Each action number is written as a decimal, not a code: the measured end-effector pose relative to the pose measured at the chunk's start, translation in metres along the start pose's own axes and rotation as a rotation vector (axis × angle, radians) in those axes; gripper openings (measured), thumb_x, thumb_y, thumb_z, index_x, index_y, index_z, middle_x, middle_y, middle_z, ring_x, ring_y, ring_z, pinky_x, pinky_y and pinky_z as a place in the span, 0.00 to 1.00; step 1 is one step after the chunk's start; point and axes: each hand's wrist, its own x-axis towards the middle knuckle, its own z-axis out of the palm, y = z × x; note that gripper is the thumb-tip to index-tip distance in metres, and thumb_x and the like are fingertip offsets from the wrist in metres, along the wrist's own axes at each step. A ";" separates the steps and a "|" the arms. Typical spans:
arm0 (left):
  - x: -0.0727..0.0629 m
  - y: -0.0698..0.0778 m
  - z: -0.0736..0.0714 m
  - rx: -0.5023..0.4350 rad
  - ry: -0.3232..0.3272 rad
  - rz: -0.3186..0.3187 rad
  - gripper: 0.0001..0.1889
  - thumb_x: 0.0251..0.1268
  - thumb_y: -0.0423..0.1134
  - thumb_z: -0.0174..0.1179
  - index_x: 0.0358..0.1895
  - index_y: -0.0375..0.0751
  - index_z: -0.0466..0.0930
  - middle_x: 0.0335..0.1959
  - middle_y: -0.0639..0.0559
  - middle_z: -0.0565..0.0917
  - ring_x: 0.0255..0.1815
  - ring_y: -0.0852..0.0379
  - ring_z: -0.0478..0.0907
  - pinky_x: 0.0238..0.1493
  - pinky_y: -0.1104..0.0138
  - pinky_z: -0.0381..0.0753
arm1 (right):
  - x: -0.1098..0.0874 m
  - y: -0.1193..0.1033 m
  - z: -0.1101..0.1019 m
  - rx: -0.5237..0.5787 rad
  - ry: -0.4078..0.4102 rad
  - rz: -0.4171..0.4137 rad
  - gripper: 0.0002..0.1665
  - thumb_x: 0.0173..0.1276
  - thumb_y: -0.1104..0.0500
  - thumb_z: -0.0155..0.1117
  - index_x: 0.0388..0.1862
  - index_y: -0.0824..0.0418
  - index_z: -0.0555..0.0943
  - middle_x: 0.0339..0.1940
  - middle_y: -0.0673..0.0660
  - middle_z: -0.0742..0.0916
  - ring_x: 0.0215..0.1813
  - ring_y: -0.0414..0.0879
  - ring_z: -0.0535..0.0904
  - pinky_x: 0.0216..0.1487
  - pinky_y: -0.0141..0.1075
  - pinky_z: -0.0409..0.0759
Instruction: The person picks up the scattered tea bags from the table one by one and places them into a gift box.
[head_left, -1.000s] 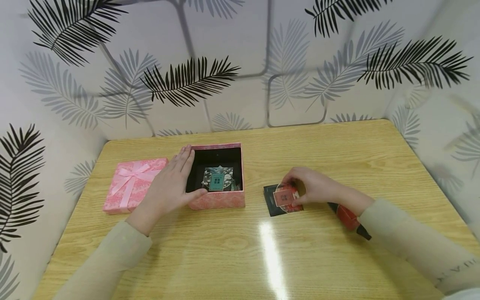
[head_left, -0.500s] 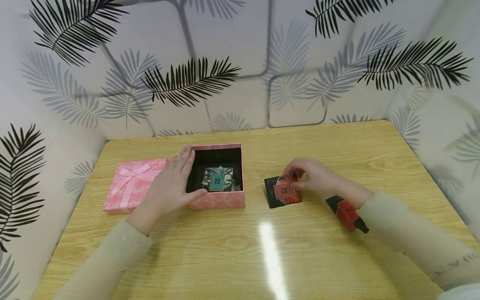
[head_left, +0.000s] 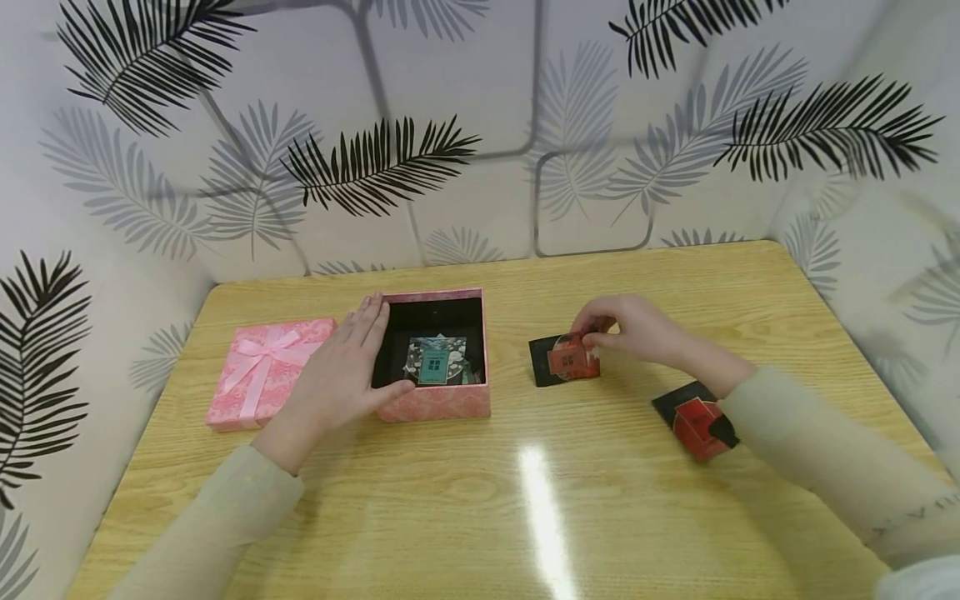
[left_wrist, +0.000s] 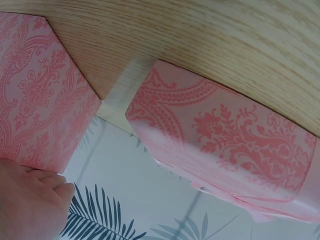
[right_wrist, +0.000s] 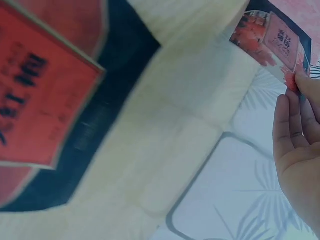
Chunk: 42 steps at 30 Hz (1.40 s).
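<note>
My left hand (head_left: 337,367) rests along the left rim of a pink patterned box (head_left: 442,406), fingers straight and thumb near the front edge. Inside the black-lined box lies a green-labelled sachet (head_left: 434,365). To the right of the box, my right hand (head_left: 637,329) pinches a flat red-and-black sachet (head_left: 566,360) at its right edge, between thumb and fingers. In the right wrist view that sachet (right_wrist: 282,40) is tilted, with its printed red label showing. A second red sachet (head_left: 697,425) lies under the right forearm, partly covered by the sleeve.
The pink box lid (head_left: 262,371) with a ribbon bow lies left of the box, partly behind the left hand. Everything stands on a wooden table (head_left: 420,517), which ends at a leaf-patterned backdrop (head_left: 480,100). Glare streaks the front of the table.
My right hand has moved back, away from me, carrying the pinched sachet with it. More of the second red sachet now shows, and it looks turned flatter. My left hand has stayed at the box.
</note>
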 end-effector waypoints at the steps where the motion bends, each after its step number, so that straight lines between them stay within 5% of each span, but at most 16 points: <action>1: 0.000 0.000 0.000 -0.001 -0.001 -0.001 0.60 0.70 0.73 0.56 0.86 0.30 0.43 0.89 0.36 0.45 0.91 0.39 0.43 0.88 0.46 0.52 | 0.001 -0.001 -0.002 -0.001 0.003 -0.007 0.08 0.70 0.70 0.72 0.45 0.62 0.89 0.41 0.55 0.93 0.43 0.48 0.89 0.46 0.40 0.88; 13: -0.001 0.001 0.000 -0.009 -0.004 -0.004 0.60 0.70 0.71 0.57 0.86 0.31 0.42 0.89 0.36 0.44 0.91 0.39 0.42 0.88 0.47 0.51 | 0.023 -0.022 -0.029 -0.023 0.042 -0.031 0.09 0.72 0.69 0.71 0.47 0.61 0.91 0.45 0.57 0.94 0.44 0.49 0.89 0.49 0.42 0.87; 24: 0.001 -0.001 -0.001 0.004 0.004 0.007 0.60 0.70 0.75 0.54 0.86 0.31 0.42 0.90 0.37 0.43 0.91 0.39 0.42 0.88 0.47 0.52 | 0.050 -0.045 -0.061 -0.027 0.169 -0.091 0.10 0.73 0.70 0.70 0.49 0.64 0.92 0.42 0.60 0.93 0.41 0.52 0.89 0.46 0.27 0.83; 35: 0.002 0.000 -0.002 0.021 0.002 0.015 0.61 0.70 0.79 0.48 0.86 0.30 0.43 0.89 0.36 0.43 0.91 0.39 0.43 0.88 0.48 0.52 | 0.083 -0.068 -0.058 -0.047 0.195 -0.039 0.10 0.74 0.65 0.71 0.50 0.60 0.93 0.45 0.59 0.94 0.43 0.50 0.89 0.46 0.34 0.83; 42: 0.001 0.000 -0.001 0.026 0.009 0.013 0.59 0.69 0.71 0.58 0.86 0.29 0.44 0.89 0.35 0.46 0.90 0.39 0.44 0.88 0.48 0.53 | 0.104 -0.085 -0.045 0.060 0.188 -0.086 0.09 0.74 0.65 0.71 0.50 0.60 0.93 0.45 0.59 0.94 0.42 0.49 0.88 0.47 0.32 0.84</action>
